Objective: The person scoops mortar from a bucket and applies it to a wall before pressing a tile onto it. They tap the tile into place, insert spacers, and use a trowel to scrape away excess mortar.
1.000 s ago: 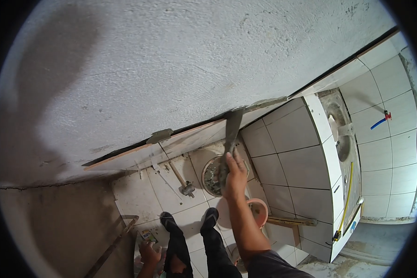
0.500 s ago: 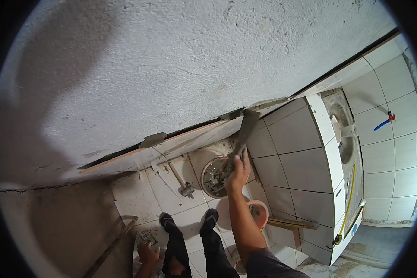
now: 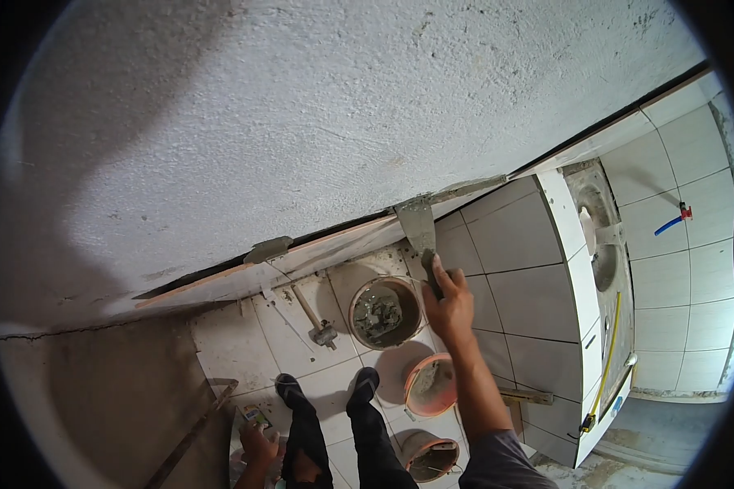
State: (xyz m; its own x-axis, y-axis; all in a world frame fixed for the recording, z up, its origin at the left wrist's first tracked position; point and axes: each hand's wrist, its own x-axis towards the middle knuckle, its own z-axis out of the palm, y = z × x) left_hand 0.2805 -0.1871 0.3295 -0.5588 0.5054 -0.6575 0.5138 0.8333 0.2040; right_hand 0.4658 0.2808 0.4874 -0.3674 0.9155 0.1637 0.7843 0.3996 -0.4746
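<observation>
Swung rightward since the earlier frame, the right hand (image 3: 448,303), fingers wrapped tight round the handle, presses the grey mortar-smeared steel trowel (image 3: 420,226) blade-up at centre frame against the tile edge, over the round mortar-filled bucket (image 3: 385,311) kept within reach, while the left hand (image 3: 261,447) at bottom left grips something I cannot make out.

Grey trowel (image 3: 420,228); grey-white rough wall (image 3: 318,114); white tiles (image 3: 514,253); orange bucket (image 3: 429,385); black sandals (image 3: 365,381).
</observation>
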